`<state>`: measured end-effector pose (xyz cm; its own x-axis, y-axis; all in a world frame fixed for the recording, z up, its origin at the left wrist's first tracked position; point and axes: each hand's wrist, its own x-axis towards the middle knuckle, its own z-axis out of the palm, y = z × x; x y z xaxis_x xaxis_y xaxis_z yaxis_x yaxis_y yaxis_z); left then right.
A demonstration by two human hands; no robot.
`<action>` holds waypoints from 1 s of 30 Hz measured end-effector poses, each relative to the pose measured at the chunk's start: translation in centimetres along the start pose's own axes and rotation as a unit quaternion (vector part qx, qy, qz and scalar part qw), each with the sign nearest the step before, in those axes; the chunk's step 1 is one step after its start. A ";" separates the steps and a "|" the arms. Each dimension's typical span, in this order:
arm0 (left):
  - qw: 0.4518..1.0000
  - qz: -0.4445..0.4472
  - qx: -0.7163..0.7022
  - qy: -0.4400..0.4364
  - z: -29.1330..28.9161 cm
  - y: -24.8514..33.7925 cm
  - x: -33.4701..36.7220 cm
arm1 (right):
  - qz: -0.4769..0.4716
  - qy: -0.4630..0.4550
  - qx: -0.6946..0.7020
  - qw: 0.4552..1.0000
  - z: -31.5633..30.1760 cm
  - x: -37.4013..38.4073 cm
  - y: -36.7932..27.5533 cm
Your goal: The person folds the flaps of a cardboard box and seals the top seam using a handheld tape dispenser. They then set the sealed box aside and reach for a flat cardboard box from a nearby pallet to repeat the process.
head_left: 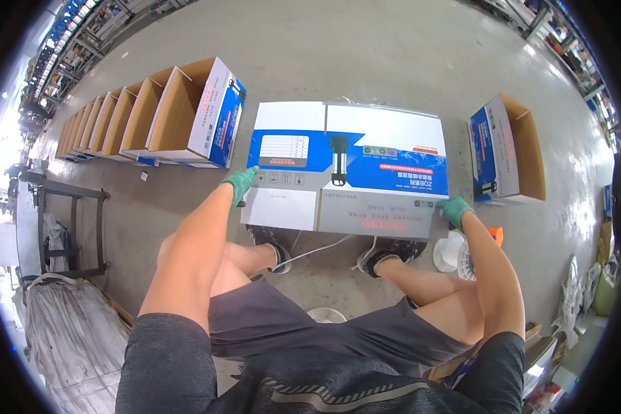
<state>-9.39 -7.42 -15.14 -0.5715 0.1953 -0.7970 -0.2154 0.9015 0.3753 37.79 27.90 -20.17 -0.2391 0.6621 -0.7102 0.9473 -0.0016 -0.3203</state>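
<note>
Green-gloved left hand (240,183) pinching the flat carton (348,169) at its nine o'clock edge; right hand (456,210) closed on the corner at four o'clock. Carton held level at centre, above both shoes (390,252), hiding the toes. Row of open boxes (145,117) at ten o'clock, well apart. One open box (507,148) at three o'clock, near. White fan (454,254) just beside the right forearm, at five o'clock. Metal rack (72,228) at eight o'clock.
</note>
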 end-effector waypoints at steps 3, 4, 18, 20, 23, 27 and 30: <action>0.994 0.098 0.045 -0.005 -0.7 -1.2 2.2 | 0.027 0.037 -0.047 0.998 -1.4 -0.2 -1.4; 0.997 0.079 0.018 0.004 -0.5 -1.7 1.7 | 0.019 0.052 -0.026 0.998 -1.5 -1.0 -1.6; 0.821 0.322 -0.444 0.159 -4.1 2.7 -0.4 | -0.219 0.157 0.524 0.808 -5.5 -2.7 -0.6; 0.801 0.380 -0.434 0.163 -5.0 4.1 -3.4 | -0.198 0.036 0.596 0.777 -8.0 -3.3 0.7; 0.743 0.486 -0.452 0.091 -10.1 3.5 -1.6 | -0.402 -0.069 0.614 0.676 -11.7 -4.5 0.4; 0.717 0.505 -0.457 0.149 -8.6 6.2 -9.6 | -0.424 0.169 0.504 0.733 -13.1 -15.8 -6.1; 0.743 0.427 -0.447 0.256 -8.3 7.1 -11.1 | -0.432 0.206 0.149 0.866 -15.5 -21.8 -8.1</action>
<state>-11.10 -6.40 0.27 -0.9792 0.1701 0.1105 0.0892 -0.1279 0.9878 38.60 25.08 7.58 -0.6764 0.7235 0.1380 0.3421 0.4745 -0.8110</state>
